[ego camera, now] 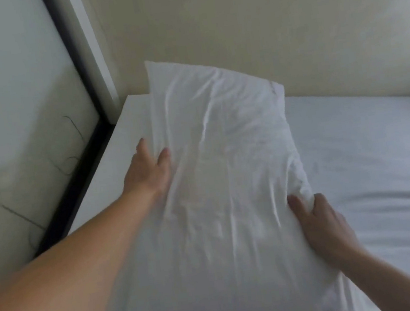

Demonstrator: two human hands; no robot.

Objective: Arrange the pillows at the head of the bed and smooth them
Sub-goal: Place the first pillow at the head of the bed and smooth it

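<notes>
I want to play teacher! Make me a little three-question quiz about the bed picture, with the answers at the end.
1. True or false: the left hand lies flat against the left side of the pillow.
2. What is the right hand doing? A) pinching the pillow's right edge B) pointing at the wall C) resting on the floor
3. Fill in: the pillow's far corner leans against the cream ____.

Key:
1. True.
2. A; its fingers bunch up the fabric there.
3. Wall; the pillow lies wrinkled on the white sheet.
</notes>
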